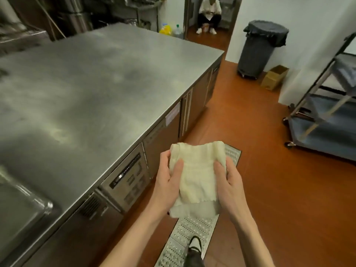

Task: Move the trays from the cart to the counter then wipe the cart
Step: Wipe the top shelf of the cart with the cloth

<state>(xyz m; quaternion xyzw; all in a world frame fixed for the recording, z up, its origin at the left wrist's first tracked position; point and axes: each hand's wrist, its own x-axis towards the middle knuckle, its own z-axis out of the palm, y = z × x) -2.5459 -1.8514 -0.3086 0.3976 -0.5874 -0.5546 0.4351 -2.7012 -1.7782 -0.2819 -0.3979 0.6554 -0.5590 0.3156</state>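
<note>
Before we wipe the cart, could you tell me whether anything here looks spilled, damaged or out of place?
Nothing looks spilled or damaged. The counter shows only dull smudges, and both hands hold the folded cloth. A cardboard box sits on the floor beside the bin.

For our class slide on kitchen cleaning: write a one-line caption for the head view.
Both hands, left hand and right hand, hold a folded cloth beside the steel counter, cart waiting at right.

The counter (100, 78) is brushed steel, dull and smudged; a tray (21, 214) on its near end is shinier metal; beside the counter, the cloth (196, 178) is cream, ribbed terry; the floor (269, 170) is smooth orange-brown; a perforated metal grate (192, 234) lies there.
</note>
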